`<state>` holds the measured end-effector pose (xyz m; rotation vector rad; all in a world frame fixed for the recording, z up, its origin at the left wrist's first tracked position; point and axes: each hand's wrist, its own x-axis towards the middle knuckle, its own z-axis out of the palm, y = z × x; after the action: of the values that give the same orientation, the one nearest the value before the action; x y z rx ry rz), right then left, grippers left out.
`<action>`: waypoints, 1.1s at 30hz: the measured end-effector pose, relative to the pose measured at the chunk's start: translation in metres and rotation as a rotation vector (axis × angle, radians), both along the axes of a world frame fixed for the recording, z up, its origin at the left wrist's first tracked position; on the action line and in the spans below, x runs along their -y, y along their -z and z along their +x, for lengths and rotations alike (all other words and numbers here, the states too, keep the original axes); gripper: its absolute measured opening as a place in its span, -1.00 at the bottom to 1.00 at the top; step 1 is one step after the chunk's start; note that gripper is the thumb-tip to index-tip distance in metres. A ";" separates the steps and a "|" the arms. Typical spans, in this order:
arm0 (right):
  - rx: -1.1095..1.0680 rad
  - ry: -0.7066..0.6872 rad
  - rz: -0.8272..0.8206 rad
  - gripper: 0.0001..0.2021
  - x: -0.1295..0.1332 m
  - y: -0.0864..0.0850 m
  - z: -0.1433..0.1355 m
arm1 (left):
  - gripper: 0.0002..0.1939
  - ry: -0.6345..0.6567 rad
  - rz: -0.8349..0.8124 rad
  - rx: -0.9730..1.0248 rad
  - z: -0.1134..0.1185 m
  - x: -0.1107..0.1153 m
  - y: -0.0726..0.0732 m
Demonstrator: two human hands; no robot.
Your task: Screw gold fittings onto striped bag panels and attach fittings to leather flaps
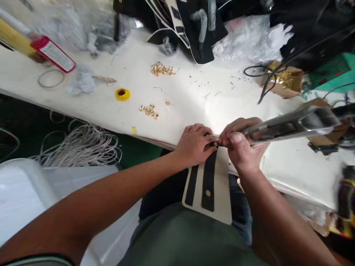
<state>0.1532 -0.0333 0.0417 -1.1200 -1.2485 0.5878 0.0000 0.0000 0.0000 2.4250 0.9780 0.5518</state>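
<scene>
My left hand [195, 144] is closed on the top end of a black strap [209, 173], its thumb and fingers either side of a small gold fitting [215, 144]. The strap lies on a cream flat panel [223, 192], which runs from the table edge down over my lap. A second gold fitting [208, 193] sits near the strap's lower end. In my right hand [245, 147] is a long grey inline power screwdriver [288, 123], held nearly level, its tip end at the fitting by my left fingers. The exact tip is hidden by my fingers.
Small gold hardware lies in two piles [162, 69] on the white table [188, 107]. A yellow tape roll [122, 94] and a red-edged packet [57, 53] are at left. Boxed gold pieces [285, 79] and a black cable [267, 87] are at right. Coiled white cord [85, 146] lies below the table.
</scene>
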 end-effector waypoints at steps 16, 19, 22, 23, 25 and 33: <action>0.038 0.012 -0.086 -0.62 -0.003 0.000 0.003 | -0.72 0.010 -0.006 -0.005 -0.001 0.000 -0.003; 0.046 0.008 -0.105 -0.61 -0.003 0.000 0.005 | -0.73 0.010 -0.002 -0.009 0.001 0.001 -0.004; 0.081 -0.021 -0.100 -0.59 -0.003 0.001 0.008 | -0.74 -0.006 0.013 -0.042 0.005 0.002 -0.005; 0.089 -0.030 -0.098 -0.59 -0.003 0.001 0.008 | -0.75 -0.014 0.019 -0.052 0.006 0.002 -0.005; 0.086 -0.038 -0.091 -0.60 -0.001 0.001 0.008 | -0.77 -0.020 0.028 -0.063 0.009 0.003 -0.006; -0.009 -0.020 -0.039 -0.61 -0.001 0.004 0.005 | -0.79 -0.032 0.020 -0.052 0.010 0.003 -0.008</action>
<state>0.1578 -0.0320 0.0376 -1.1375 -1.2462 0.6337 0.0101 -0.0032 0.0077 2.4563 1.0397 0.5142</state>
